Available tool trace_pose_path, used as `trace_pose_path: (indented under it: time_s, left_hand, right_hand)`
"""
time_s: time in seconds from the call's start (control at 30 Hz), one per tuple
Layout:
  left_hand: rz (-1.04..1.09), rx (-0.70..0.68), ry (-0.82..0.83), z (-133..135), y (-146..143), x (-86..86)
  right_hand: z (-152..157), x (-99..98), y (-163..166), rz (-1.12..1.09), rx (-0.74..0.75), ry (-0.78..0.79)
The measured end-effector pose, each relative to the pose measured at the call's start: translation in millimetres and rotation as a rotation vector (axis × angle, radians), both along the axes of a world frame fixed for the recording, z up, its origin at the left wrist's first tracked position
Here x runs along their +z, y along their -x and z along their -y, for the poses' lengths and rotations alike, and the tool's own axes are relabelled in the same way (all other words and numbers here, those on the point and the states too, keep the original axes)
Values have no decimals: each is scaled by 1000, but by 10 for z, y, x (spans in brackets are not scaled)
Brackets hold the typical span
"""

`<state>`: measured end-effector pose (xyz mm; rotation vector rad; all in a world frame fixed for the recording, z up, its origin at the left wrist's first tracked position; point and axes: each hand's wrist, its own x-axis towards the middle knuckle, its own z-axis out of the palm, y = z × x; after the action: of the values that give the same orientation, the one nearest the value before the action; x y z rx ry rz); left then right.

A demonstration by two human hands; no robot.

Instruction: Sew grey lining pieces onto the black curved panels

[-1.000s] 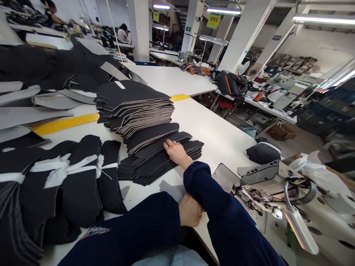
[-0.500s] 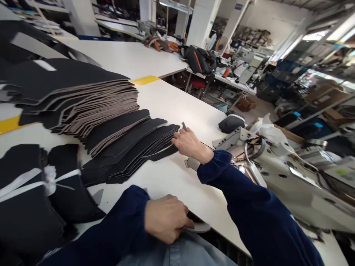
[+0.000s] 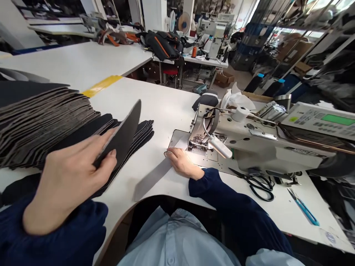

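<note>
My left hand (image 3: 80, 170) is raised at the left, its thumb and fingers pinching a dark fabric panel (image 3: 123, 135) that stands up on edge. Behind that panel lie fanned stacks of similar dark panels (image 3: 144, 129) on the white table. At the sewing machine (image 3: 238, 129), my right hand (image 3: 181, 162) has its fingers curled on a pale grey strip (image 3: 154, 179). The strip runs from near the table's front edge, beneath these fingers, toward the lit presser-foot area (image 3: 201, 142). My right fingertips are partly hidden.
Black-handled scissors (image 3: 256, 183) and blue thread snips (image 3: 303, 207) lie right of my right arm. A small lamp (image 3: 220, 146) hangs by the needle. Thread cones (image 3: 253, 83) stand behind the machine. Dark bags with orange trim (image 3: 163, 44) lie on the far table.
The view has turned right toward the machine. My right hand has left the dark stack for the grey strip. My left hand has come up from the table's front edge and now holds a dark panel.
</note>
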<state>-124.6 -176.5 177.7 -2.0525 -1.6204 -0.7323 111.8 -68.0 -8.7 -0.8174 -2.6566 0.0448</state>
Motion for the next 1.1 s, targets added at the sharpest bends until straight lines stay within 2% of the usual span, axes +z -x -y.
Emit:
trace_pose_path:
  time_s: [0.13, 0.3, 0.47, 0.57, 0.63, 0.73, 0.83, 0.9, 0.97, 1.03, 1.1]
  left_hand:
    - [-190, 75, 149, -193, -165, -77]
    - [-263, 87, 270, -277, -300, -186]
    - [-275, 126, 338, -243, -318, -143]
    - [-297, 172, 332, -206, -282, -89]
    - [-316, 199, 300, -200, -268, -54]
    - [-320, 221, 249, -226, -295, -17]
    - [-335, 205, 272, -293, -396, -43]
    - [-376, 150, 336, -359, -501, -129]
    - [-430, 48, 417, -436, -631, -285]
    - [-490, -86, 507, -516, -771, -498]
    - [-540, -209, 610, -590, -901, -725]
  right_hand:
    - [57, -11, -197, 115, -23, 30]
    - [-152, 248, -122, 349, 78, 81]
    - [-483, 414, 169, 552, 169, 198]
    - [-475, 462, 265, 551, 200, 155]
    - [-378, 470, 255, 501, 234, 72]
    - [-163, 372, 142, 307, 335, -151]
    - [109, 120, -25, 133, 351, -272]
    - [313, -77, -120, 75, 288, -238]
    - [505, -236, -180, 42, 161, -160]
    - [644, -330, -203, 35, 20, -92]
    - [702, -361, -203, 46, -55, -60]
